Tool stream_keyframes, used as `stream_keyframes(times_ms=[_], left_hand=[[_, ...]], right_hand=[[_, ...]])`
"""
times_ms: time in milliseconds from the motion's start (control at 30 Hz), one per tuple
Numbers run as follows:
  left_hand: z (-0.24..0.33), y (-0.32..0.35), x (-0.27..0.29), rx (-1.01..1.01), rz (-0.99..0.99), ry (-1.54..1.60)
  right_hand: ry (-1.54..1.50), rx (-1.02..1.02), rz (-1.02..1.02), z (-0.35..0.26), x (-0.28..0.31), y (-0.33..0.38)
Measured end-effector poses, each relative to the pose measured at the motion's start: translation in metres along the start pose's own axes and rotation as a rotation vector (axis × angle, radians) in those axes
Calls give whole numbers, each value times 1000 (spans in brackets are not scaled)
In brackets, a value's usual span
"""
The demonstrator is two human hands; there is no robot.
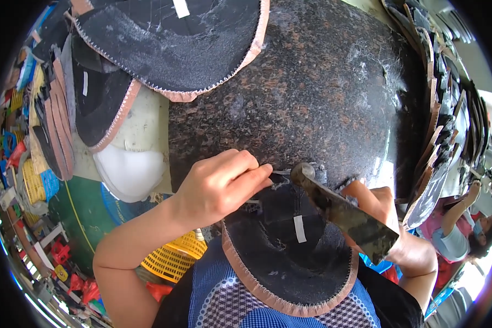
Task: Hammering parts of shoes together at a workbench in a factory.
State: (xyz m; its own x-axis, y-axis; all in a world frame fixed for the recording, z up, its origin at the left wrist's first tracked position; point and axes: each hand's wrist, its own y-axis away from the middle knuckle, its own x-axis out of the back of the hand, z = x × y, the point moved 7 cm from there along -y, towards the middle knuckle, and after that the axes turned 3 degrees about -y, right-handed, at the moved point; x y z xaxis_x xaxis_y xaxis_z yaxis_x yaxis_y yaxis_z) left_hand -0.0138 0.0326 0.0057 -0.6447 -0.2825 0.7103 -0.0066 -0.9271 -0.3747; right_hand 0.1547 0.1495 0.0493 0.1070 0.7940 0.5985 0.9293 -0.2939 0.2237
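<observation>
Apron of blue-and-white checked cloth [224, 303] lies nearest, at the lower edge, and over it hangs the black felt-like shoe piece with a tan zigzag-stitched border [290, 257], its rounded end toward me and its upper edge resting on the dark speckled stone table [322, 93]. A small white label sits near the middle of the piece, and loose pale threads fringe its top.

My left hand [218, 186] has its grip nearly closed: thumb and forefinger pinch the top edge of the piece, apparently on a thread. My right hand [388, 218] is wrapped around the handle of a worn, dark-bladed metal knife [339, 208], grip fully closed, with the blade's rounded tip meeting the piece just beside my left fingertips.

Risk, as I judge it: the tip works so close to the pinching fingers that a slip along the taut edge could nick them, or cut into the stitched border rather than the thread. The piece overhangs the table, so it may also slide toward me.

Farther off, similar black pieces with tan borders [169, 38] are stacked at the table's far left, a white foam-like form [131, 169] below them, and more pieces [437, 126] lean along the right.
</observation>
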Motion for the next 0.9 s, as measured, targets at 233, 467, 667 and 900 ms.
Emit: stream_keyframes(times_ms=[233, 467, 667, 900], left_hand=[[13, 11, -3, -70, 62, -140], [18, 15, -3, -49, 40, -221], [-2, 10, 5, 82, 149, 19], [12, 16, 3, 42, 158, -39]], right_hand=[[37, -51, -88, 5, -3, -16], [51, 8, -143, -2, -3, -33], [57, 94, -135, -3, -9, -32], [98, 96, -165, -6, -10, -38]])
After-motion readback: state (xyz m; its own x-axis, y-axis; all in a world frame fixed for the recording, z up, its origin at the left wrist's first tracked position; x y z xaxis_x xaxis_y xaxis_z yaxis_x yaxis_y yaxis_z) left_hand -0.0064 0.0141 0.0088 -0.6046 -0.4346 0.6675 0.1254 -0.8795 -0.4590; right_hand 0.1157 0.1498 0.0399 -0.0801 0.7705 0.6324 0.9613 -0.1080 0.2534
